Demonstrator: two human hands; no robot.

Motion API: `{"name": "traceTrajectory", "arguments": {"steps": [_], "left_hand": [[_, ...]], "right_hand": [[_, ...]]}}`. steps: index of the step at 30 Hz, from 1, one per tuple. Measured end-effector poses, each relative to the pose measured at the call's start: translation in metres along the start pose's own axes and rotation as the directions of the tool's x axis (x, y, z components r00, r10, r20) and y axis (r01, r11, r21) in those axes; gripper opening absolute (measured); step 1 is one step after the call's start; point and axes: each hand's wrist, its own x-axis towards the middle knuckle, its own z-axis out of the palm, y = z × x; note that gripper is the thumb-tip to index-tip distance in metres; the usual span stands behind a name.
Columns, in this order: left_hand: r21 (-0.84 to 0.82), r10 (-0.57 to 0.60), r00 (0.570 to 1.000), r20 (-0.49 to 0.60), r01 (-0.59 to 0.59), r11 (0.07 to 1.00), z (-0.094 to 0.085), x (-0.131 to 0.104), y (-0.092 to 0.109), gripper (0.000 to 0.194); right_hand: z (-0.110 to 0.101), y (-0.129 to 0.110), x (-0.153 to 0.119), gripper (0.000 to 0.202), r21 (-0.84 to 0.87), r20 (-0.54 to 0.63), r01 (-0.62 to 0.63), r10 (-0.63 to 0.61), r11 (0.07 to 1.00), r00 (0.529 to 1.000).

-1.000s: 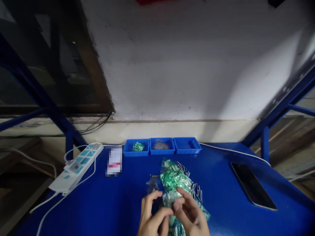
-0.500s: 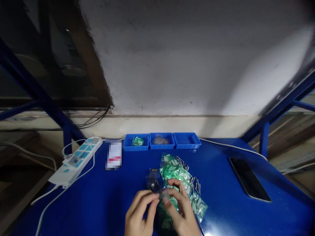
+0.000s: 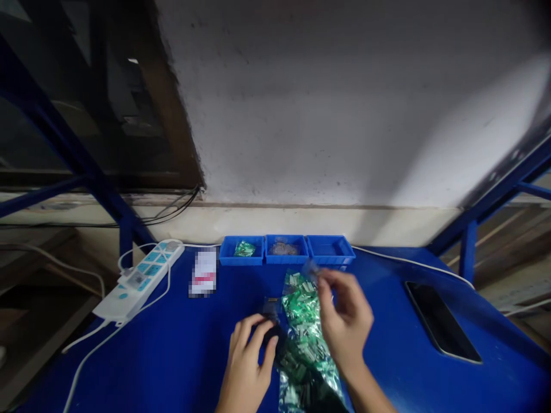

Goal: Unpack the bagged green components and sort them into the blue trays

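Note:
My right hand [image 3: 346, 315] is raised over the right side of a heap of shiny green packets [image 3: 303, 307]. Its thumb and fingers pinch a small clear plastic bag [image 3: 310, 268], smeared by motion, so its contents do not show. My left hand [image 3: 247, 358] reaches to a clear bag with dark contents [image 3: 271, 310], lying left of the green heap. The left fingers are apart and bent over the dark pieces, with the fingertips at or just above them. Part of that bag is hidden under the fingers.
Three blue bins stand along the wall: the left bin [image 3: 224, 252] has green packets, the middle bin [image 3: 269, 258] brownish clear ones, and the right bin [image 3: 331, 257] is beside them. A phone [image 3: 443, 321], a power strip [image 3: 138, 281] with cords and a blurred white card [image 3: 204, 272] lie around.
My hands have come apart. The right hand has moved up and away toward the bins with the small plastic bag; the left has let go of it and gone to the dark pieces.

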Motion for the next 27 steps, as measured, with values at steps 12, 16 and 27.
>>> {"name": "traceTrajectory", "arguments": {"steps": [12, 16, 27], "left_hand": [[0.225, -0.144, 0.99, 0.011, 0.137, 0.965, 0.031, -0.004, -0.052, 0.032], [0.255, -0.114, 0.993, 0.014, 0.107, 0.961, 0.032, -0.004, -0.049, 0.028], [0.05, -0.173, 0.985, 0.011, 0.172, 0.984, 0.026, -0.004, -0.053, 0.012]], "right_hand": [[-0.031, 0.048, 0.005, 0.056, -0.543, 0.386, 0.111, 0.13, 0.832, 0.913], [-0.068, 0.054, -0.076, 0.059, -0.565, 0.504, 0.166, 0.179, 0.808, 0.845], [-0.05, 0.082, -0.127, 0.074, -0.52, 0.639, 0.291, 0.14, 0.803, 0.756]]}}
